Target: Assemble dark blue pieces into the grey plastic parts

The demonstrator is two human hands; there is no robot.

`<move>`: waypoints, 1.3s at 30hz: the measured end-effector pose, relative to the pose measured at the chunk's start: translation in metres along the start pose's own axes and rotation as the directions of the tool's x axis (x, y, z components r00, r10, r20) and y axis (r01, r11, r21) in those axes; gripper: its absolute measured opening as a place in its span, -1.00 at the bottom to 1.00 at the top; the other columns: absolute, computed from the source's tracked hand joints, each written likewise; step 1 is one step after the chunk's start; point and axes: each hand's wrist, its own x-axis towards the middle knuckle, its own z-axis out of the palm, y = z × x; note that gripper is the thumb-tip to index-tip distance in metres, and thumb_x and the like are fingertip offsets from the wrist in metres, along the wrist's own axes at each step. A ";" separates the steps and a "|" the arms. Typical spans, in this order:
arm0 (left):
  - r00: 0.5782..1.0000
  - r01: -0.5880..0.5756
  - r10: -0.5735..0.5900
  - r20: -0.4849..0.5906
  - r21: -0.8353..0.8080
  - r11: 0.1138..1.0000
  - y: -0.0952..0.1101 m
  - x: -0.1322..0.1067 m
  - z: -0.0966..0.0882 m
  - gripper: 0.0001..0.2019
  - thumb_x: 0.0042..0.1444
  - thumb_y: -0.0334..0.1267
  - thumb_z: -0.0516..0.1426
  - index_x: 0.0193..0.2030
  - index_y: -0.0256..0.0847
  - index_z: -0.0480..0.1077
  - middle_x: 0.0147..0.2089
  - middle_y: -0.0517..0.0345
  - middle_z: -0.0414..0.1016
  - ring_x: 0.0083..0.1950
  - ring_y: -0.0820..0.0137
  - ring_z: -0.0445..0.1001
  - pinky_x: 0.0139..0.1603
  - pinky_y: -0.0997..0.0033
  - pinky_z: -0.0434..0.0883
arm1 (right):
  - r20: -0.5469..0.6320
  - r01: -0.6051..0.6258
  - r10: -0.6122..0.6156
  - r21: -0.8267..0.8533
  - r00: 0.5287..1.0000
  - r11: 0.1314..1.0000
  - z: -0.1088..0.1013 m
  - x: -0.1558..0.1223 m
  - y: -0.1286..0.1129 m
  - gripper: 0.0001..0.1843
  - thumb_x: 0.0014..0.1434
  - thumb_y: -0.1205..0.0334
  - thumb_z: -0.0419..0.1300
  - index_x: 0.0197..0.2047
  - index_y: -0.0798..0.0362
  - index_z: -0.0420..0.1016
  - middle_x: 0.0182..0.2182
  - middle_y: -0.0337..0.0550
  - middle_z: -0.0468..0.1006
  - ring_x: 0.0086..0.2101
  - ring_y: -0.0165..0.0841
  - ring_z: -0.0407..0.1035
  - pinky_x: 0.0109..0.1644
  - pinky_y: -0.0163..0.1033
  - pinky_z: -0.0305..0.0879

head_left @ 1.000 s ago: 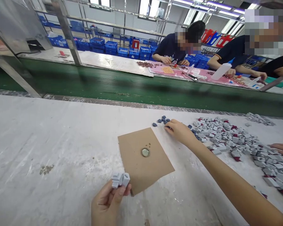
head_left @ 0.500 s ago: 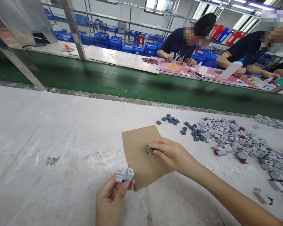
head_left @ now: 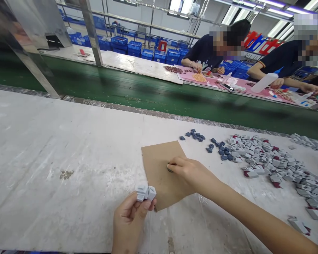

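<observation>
My left hand is closed round a small light grey plastic part and holds it up near the front edge of the white table. My right hand reaches over a brown cardboard sheet, its fingertips pinched at the metal bottle cap, which they mostly hide. What the fingertips hold there is too small to make out. Small dark blue pieces lie just beyond the cardboard.
A wide heap of grey and dark red parts spreads over the right of the table. A green conveyor belt runs behind it. Beyond the belt, people sit at a pink mat with a squeeze bottle. Blue crates stand at the back.
My right hand came back from the dark blue pieces to the bottle cap on the cardboard and now covers it. My left hand kept hold of the grey part.
</observation>
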 end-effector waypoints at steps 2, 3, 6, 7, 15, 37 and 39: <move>1.000 -0.007 0.007 0.009 0.000 1.000 0.000 0.000 -0.001 -0.76 -0.27 -0.06 0.36 -0.49 -0.15 0.57 -0.58 0.24 0.51 -0.49 0.48 0.48 -0.42 0.65 0.43 | -0.040 -0.003 0.004 0.031 0.999 1.000 -0.004 0.000 -0.003 -0.67 0.03 0.54 0.09 -0.17 0.08 0.50 -0.26 -0.06 0.56 -0.31 -0.27 0.44 -0.35 -0.23 0.38; 1.000 -0.012 0.012 0.016 -0.001 1.000 0.000 0.001 -0.001 -0.77 -0.26 -0.07 0.36 -0.49 -0.16 0.57 -0.58 0.23 0.51 -0.49 0.47 0.47 -0.42 0.65 0.43 | -0.090 -0.012 0.021 0.096 0.996 0.995 -0.008 -0.001 -0.006 -0.69 0.09 0.50 0.06 -0.14 0.07 0.50 -0.26 -0.06 0.57 -0.30 -0.28 0.45 -0.32 -0.22 0.40; 0.998 -0.036 0.036 0.056 -0.016 0.999 -0.001 0.002 -0.002 -0.81 -0.22 -0.13 0.35 -0.48 -0.17 0.57 -0.55 0.21 0.51 -0.49 0.48 0.46 -0.43 0.64 0.42 | -0.236 -0.038 0.157 0.443 0.959 0.896 -0.027 -0.004 -0.026 -0.79 0.17 0.36 0.10 -0.16 0.03 0.50 -0.28 -0.14 0.60 -0.26 -0.33 0.48 -0.22 -0.25 0.44; 0.996 -0.048 0.050 0.074 -0.023 0.999 -0.002 0.002 -0.002 -0.83 -0.22 -0.15 0.35 -0.47 -0.17 0.57 -0.53 0.20 0.52 -0.48 0.48 0.46 -0.43 0.64 0.42 | -0.249 -0.032 0.199 0.547 0.948 0.837 -0.033 -0.005 -0.034 -0.84 0.14 0.34 0.14 -0.20 0.01 0.51 -0.30 -0.18 0.61 -0.26 -0.34 0.49 -0.20 -0.28 0.45; 0.988 -0.090 0.092 0.124 -0.024 0.996 -0.003 0.003 -0.004 -0.87 -0.17 -0.22 0.33 -0.41 -0.14 0.58 -0.44 0.20 0.55 -0.43 0.48 0.47 -0.39 0.66 0.41 | -0.270 0.074 0.175 0.712 0.947 0.699 -0.040 0.005 -0.062 -0.84 0.03 0.47 0.22 -0.35 0.03 0.56 -0.36 -0.24 0.63 -0.30 -0.40 0.51 -0.22 -0.38 0.45; 0.994 -0.100 0.093 0.064 0.126 0.987 -0.006 -0.003 -0.006 -0.89 -0.09 -0.26 0.28 -0.36 -0.14 0.57 -0.43 0.20 0.55 -0.42 0.48 0.46 -0.34 0.65 0.43 | -0.272 0.023 0.269 0.740 0.924 0.673 0.000 -0.002 -0.074 -0.85 0.13 0.43 0.13 -0.36 0.07 0.53 -0.41 -0.15 0.61 -0.36 -0.35 0.50 -0.29 -0.26 0.47; 0.994 -0.101 0.095 0.053 0.129 0.987 -0.006 -0.003 -0.005 -0.88 -0.09 -0.26 0.28 -0.35 -0.16 0.57 -0.40 0.18 0.58 -0.42 0.48 0.48 -0.34 0.65 0.43 | -0.277 0.019 0.285 0.746 0.917 0.665 0.005 -0.003 -0.073 -0.85 0.12 0.42 0.15 -0.37 0.07 0.54 -0.39 -0.14 0.62 -0.33 -0.33 0.51 -0.25 -0.24 0.48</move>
